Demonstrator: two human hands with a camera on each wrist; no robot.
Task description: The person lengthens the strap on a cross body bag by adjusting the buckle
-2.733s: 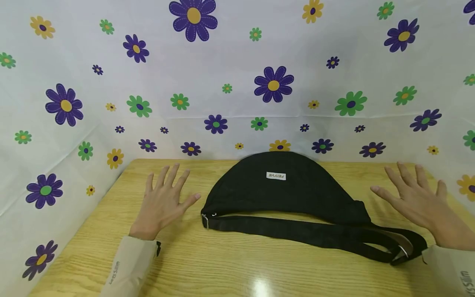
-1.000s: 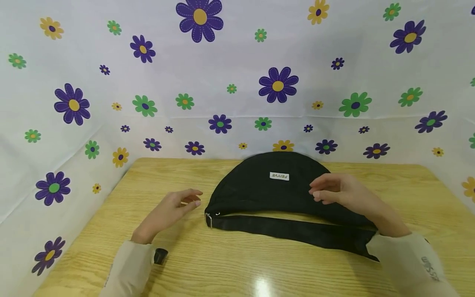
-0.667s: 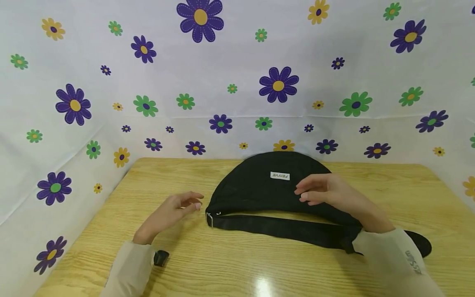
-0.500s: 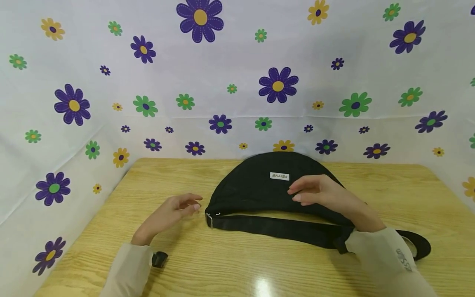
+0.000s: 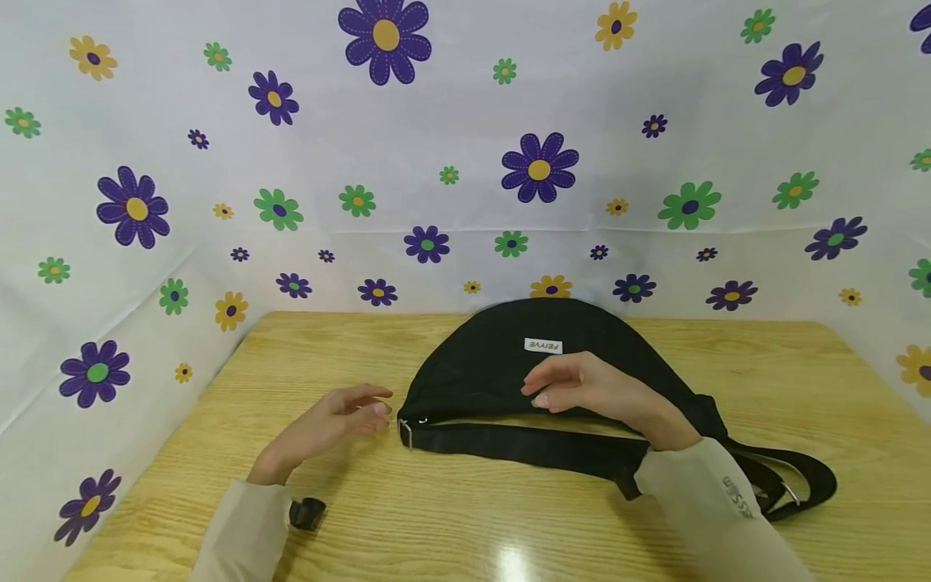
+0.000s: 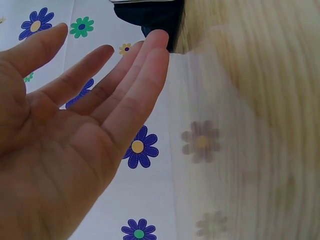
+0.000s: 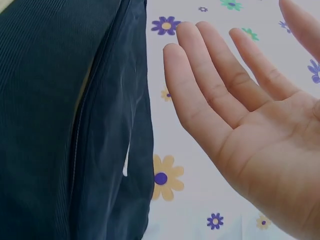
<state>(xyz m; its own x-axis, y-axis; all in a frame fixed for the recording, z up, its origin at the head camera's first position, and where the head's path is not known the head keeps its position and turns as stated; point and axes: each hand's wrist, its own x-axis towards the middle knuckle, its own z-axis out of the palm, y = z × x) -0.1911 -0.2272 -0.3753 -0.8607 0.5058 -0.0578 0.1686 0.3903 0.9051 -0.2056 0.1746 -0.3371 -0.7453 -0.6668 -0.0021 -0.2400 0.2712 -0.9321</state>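
A black half-moon shoulder bag (image 5: 465, 372) lies on the table, its small white label (image 5: 543, 346) facing up. Its black strap (image 5: 509, 444) runs along the near side and loops at the right. My right hand (image 5: 611, 396) hovers over the bag's front edge, fingers loosely bent, holding nothing; the forearm hides part of the strap. Left of the bag's metal strap buckle (image 5: 407, 434), my left hand (image 5: 323, 424) hangs in the air with relaxed fingers. Both wrist views show bare palms: the left hand (image 6: 75, 130) and the right hand (image 7: 250, 130) are apart from the bag (image 7: 40, 130).
The wooden table (image 5: 451, 517) extends around the bag. A white flowered cloth (image 5: 451, 121) stands behind the table and along its sides. A small black device (image 5: 308, 513) sits at the left wrist.
My right hand has come in from the right and keeps drifting left across the bag. My left hand's spread fingers have relaxed and turned inward. The bag stays in place.
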